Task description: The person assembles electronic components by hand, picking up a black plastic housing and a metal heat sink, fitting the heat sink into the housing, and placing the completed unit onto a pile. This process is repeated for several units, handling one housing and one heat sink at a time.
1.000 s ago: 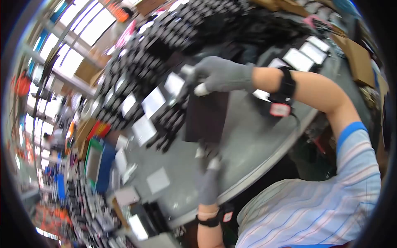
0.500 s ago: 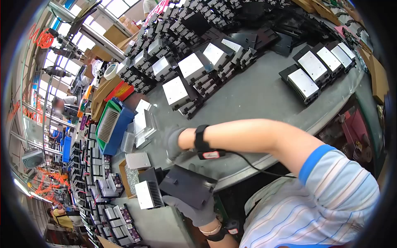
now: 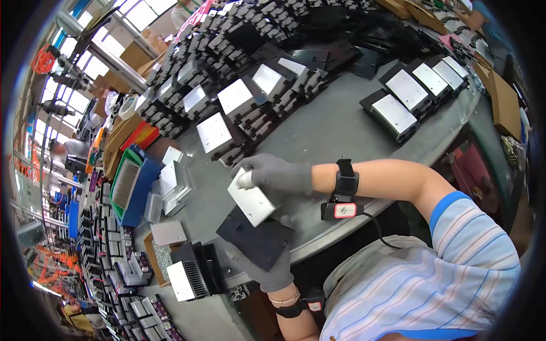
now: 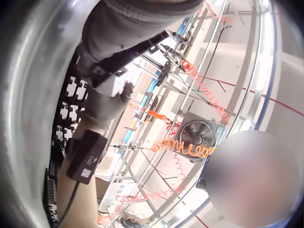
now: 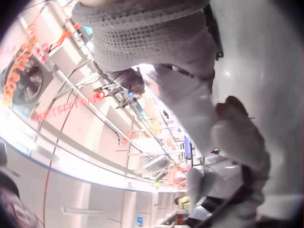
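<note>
Person in grey knit gloves at grey worktop (image 3: 318, 136). L hand (image 3: 267, 275) grips blk plate (image 3: 256, 238), thumb one side, fingertips showing past the opp. edge; plate's held up around the worktop's near edge, tilted. R hand (image 3: 276, 173) pinches silver heat sink (image 3: 253, 199), thumb on its flat face, rest of fingers mostly hidden in head view. Heat sink is tilted, lower corner overlapping the plate as seen from above; contact w/ plate: can't tell. R wrist view blurry, pale block by the gloved fingers.

R end of worktop, twd near edge: row of approx. 4 silver-topped blk units (image 3: 393, 112), side by side. Far edge: dense piles of blk parts (image 3: 227, 48), some w/ silver tops; closest stack (image 3: 215, 133) stands past the R hand, well apart from it.

L end: loose silver finned pcs (image 3: 169, 179) in a heap just beside blue/green bin (image 3: 149, 184); cardboard box (image 3: 152, 256) w/ another finned pc (image 3: 169, 233) at its rim. Near L corner: blk finned unit w/ silver face (image 3: 183, 281), upright-ish, more blk parts next to it. Red box (image 3: 142, 135) beyond the bin.

Wrist cam (image 3: 343, 210) strapped on R wrist, cable running to the torso; striped shirt (image 3: 409, 278). L wrist view bkgd: fan (image 4: 198, 135) + orange coiled hose (image 4: 183, 149).
</note>
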`<action>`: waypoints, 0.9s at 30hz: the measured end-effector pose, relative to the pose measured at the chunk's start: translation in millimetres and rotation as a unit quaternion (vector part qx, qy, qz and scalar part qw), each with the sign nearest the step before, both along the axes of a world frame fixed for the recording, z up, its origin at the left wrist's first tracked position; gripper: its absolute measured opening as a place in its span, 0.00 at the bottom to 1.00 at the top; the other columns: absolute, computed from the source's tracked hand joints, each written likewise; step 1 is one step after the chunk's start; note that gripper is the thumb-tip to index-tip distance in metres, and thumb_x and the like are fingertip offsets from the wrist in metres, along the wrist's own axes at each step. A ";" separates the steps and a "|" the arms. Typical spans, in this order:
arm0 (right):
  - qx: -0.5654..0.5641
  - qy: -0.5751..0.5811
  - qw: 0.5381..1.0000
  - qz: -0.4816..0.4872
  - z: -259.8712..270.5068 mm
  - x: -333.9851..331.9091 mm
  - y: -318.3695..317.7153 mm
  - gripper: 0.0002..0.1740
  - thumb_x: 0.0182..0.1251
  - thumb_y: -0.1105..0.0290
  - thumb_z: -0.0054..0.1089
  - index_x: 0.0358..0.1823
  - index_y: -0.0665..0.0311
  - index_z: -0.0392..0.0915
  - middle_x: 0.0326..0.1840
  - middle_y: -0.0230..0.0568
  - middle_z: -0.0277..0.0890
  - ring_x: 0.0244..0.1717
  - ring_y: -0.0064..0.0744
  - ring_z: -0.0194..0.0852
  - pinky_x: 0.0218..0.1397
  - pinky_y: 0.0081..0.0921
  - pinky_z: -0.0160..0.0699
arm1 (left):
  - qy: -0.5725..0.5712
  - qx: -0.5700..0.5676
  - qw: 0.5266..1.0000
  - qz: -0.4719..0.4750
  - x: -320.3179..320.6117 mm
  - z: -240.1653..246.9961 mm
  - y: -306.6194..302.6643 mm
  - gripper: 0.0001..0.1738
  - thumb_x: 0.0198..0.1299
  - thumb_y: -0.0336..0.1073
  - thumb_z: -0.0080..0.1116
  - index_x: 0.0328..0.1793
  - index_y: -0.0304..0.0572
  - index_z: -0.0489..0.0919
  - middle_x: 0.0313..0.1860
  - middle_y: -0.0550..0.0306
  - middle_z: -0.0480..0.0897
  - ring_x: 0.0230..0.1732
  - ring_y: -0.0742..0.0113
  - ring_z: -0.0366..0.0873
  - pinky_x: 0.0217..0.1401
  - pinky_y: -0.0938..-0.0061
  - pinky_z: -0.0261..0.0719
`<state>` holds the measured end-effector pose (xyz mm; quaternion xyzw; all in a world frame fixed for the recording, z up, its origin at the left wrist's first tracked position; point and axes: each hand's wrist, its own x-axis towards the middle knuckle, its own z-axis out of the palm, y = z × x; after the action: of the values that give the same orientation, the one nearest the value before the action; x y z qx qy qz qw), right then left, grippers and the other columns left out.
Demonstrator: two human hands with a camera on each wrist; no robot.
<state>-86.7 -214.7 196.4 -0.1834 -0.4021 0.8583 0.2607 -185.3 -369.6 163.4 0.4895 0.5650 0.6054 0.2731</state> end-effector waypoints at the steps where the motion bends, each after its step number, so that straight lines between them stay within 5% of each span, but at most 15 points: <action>1: 0.214 -0.154 0.960 -0.091 3.2 3.0 2.6 0.20 0.54 0.62 0.55 0.45 0.67 0.74 0.40 0.46 0.77 0.40 0.40 0.78 0.50 0.33 0.74 | -0.325 0.011 0.942 -0.080 7.0 16.3 2.9 0.36 0.57 0.63 0.50 0.63 0.47 0.65 0.59 0.49 0.70 0.58 0.52 0.67 0.60 0.46 0.64; 2: 0.408 -0.300 0.845 -0.173 7.4 7.7 4.1 0.20 0.53 0.65 0.53 0.46 0.68 0.74 0.42 0.48 0.77 0.41 0.42 0.78 0.52 0.34 0.74 | -0.612 0.016 0.777 -0.147 11.0 25.3 5.4 0.35 0.58 0.62 0.50 0.63 0.47 0.66 0.59 0.50 0.70 0.57 0.52 0.68 0.59 0.46 0.65; 4: 0.464 -0.360 0.798 -0.136 24.1 22.4 8.7 0.26 0.58 0.61 0.50 0.54 0.73 0.70 0.48 0.53 0.74 0.49 0.40 0.73 0.53 0.32 0.71 | -0.565 -0.022 0.822 -0.072 15.1 22.4 10.7 0.34 0.58 0.61 0.51 0.63 0.47 0.66 0.59 0.51 0.70 0.56 0.51 0.69 0.58 0.46 0.67; 6: 0.334 -0.342 0.876 0.067 30.9 28.9 23.2 0.30 0.59 0.55 0.54 0.56 0.72 0.69 0.49 0.55 0.73 0.52 0.46 0.71 0.55 0.35 0.69 | -0.536 0.017 0.838 -0.104 19.7 21.3 17.6 0.33 0.58 0.60 0.52 0.62 0.47 0.67 0.57 0.50 0.72 0.55 0.51 0.70 0.56 0.46 0.68; 8: 0.353 -0.317 0.878 0.059 14.3 22.9 32.3 0.34 0.57 0.48 0.56 0.55 0.71 0.69 0.50 0.56 0.72 0.52 0.50 0.71 0.56 0.37 0.69 | -0.564 -0.001 0.818 -0.112 22.7 26.5 19.2 0.33 0.58 0.60 0.52 0.62 0.47 0.67 0.57 0.51 0.73 0.55 0.51 0.70 0.57 0.45 0.68; 10: 0.424 -0.414 0.804 0.044 16.7 22.3 27.0 0.34 0.55 0.48 0.53 0.55 0.70 0.70 0.51 0.56 0.72 0.52 0.51 0.72 0.56 0.38 0.70 | -0.595 -0.018 0.795 -0.117 25.6 28.0 20.6 0.33 0.59 0.59 0.52 0.62 0.47 0.67 0.56 0.51 0.73 0.55 0.51 0.71 0.57 0.44 0.68; 11: 0.486 -0.479 0.731 0.008 21.3 22.5 13.8 0.34 0.54 0.46 0.52 0.52 0.69 0.72 0.51 0.57 0.72 0.51 0.51 0.73 0.54 0.40 0.71 | -0.573 -0.019 0.812 -0.109 26.4 27.7 20.8 0.33 0.59 0.59 0.52 0.62 0.47 0.67 0.57 0.51 0.73 0.55 0.51 0.71 0.60 0.44 0.65; 16: 0.462 -0.511 0.723 0.061 32.6 26.1 16.9 0.31 0.53 0.48 0.51 0.47 0.67 0.79 0.52 0.58 0.73 0.55 0.50 0.72 0.55 0.39 0.72 | -0.569 0.008 0.816 -0.098 33.8 26.2 26.6 0.37 0.59 0.61 0.51 0.66 0.44 0.61 0.59 0.52 0.71 0.58 0.52 0.70 0.64 0.49 0.65; 17: 0.462 -0.501 0.731 0.029 35.2 28.2 16.5 0.29 0.52 0.48 0.51 0.44 0.66 0.80 0.51 0.59 0.74 0.53 0.51 0.73 0.54 0.39 0.74 | -0.269 -0.029 0.960 -0.068 26.7 16.8 26.3 0.37 0.60 0.62 0.49 0.66 0.44 0.61 0.60 0.52 0.71 0.60 0.51 0.68 0.65 0.48 0.63; 18: 0.462 -0.490 0.739 -0.004 37.6 29.2 15.5 0.28 0.52 0.48 0.51 0.41 0.65 0.82 0.50 0.59 0.74 0.50 0.52 0.75 0.52 0.39 0.75 | 0.062 -0.064 0.996 -0.031 20.9 7.7 27.6 0.38 0.60 0.63 0.48 0.67 0.44 0.60 0.60 0.52 0.70 0.62 0.51 0.67 0.67 0.46 0.61; 22: 0.538 -0.450 0.709 -0.070 49.2 26.5 -9.3 0.27 0.49 0.48 0.55 0.40 0.64 0.82 0.44 0.57 0.76 0.41 0.53 0.78 0.45 0.41 0.78 | -0.131 -0.087 0.987 -0.028 19.1 -6.5 33.2 0.35 0.65 0.63 0.37 0.67 0.45 0.59 0.62 0.50 0.67 0.61 0.55 0.67 0.69 0.51 0.62; 24: 0.544 -0.431 0.718 -0.051 39.5 18.9 -16.0 0.29 0.48 0.47 0.57 0.39 0.67 0.82 0.43 0.59 0.76 0.41 0.53 0.78 0.45 0.41 0.78 | -0.528 -0.058 0.840 -0.114 34.0 24.4 35.4 0.33 0.66 0.59 0.40 0.67 0.43 0.56 0.62 0.49 0.66 0.61 0.57 0.66 0.67 0.57 0.65; 25: 0.550 -0.442 0.707 -0.046 39.1 16.3 -19.5 0.30 0.48 0.46 0.58 0.38 0.68 0.82 0.43 0.60 0.76 0.41 0.53 0.78 0.46 0.41 0.78 | -0.520 -0.082 0.847 -0.072 34.2 28.4 36.1 0.31 0.63 0.49 0.51 0.66 0.42 0.56 0.60 0.51 0.67 0.62 0.60 0.65 0.65 0.61 0.69; 26: 0.555 -0.453 0.696 -0.041 40.3 16.1 -21.7 0.31 0.48 0.45 0.58 0.37 0.70 0.82 0.42 0.61 0.76 0.41 0.53 0.78 0.46 0.40 0.77 | -0.520 -0.083 0.847 -0.073 32.8 24.1 34.6 0.31 0.63 0.49 0.51 0.66 0.42 0.56 0.60 0.51 0.67 0.62 0.60 0.65 0.65 0.61 0.69; 27: 0.553 -0.448 0.702 -0.019 43.0 18.6 -22.0 0.31 0.48 0.45 0.58 0.35 0.72 0.82 0.44 0.62 0.74 0.41 0.53 0.77 0.45 0.40 0.77 | -0.205 -0.111 0.972 -0.031 29.8 16.1 31.8 0.33 0.57 0.41 0.58 0.65 0.42 0.56 0.60 0.52 0.66 0.62 0.62 0.65 0.64 0.62 0.69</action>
<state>-68.2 -236.7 239.5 -0.3771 -0.8702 0.2932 0.1210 -155.5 -337.8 179.5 0.3388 0.5458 0.6175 0.4539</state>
